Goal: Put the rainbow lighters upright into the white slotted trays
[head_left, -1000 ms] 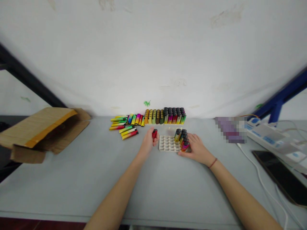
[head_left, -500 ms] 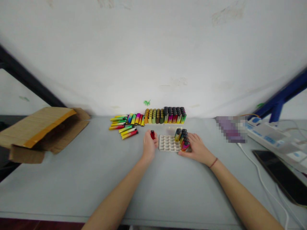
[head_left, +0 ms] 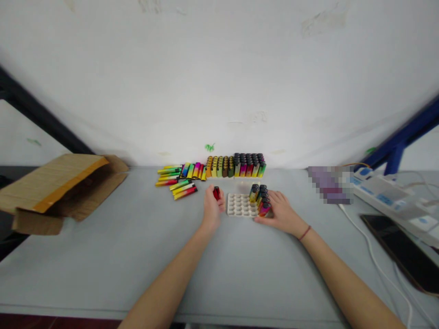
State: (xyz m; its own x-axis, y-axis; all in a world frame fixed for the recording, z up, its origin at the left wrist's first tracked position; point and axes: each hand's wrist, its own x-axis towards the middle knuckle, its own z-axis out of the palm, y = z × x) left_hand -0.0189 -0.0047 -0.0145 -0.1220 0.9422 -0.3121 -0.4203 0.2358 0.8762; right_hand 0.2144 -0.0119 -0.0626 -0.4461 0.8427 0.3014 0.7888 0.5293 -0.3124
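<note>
My left hand is closed around a red lighter, whose dark top pokes out above the fingers. Just to its right lies a white tray with rows of round hollows. Several multicoloured lighters with black tops stand upright along the tray's right side, among them a pink one. My right hand grips the right end of the tray, thumb at the near corner and fingers along the standing lighters. Part of that end is hidden by the hand and lighters.
Behind the tray stand packed blocks of gold-topped lighters and black-topped lighters by the wall. Loose lighters lie to their left. An open cardboard box is at far left; a power strip and phone at right.
My left hand has shifted very slightly left with the red lighter, which now tilts a little more. My right hand and the tray keep their place.
</note>
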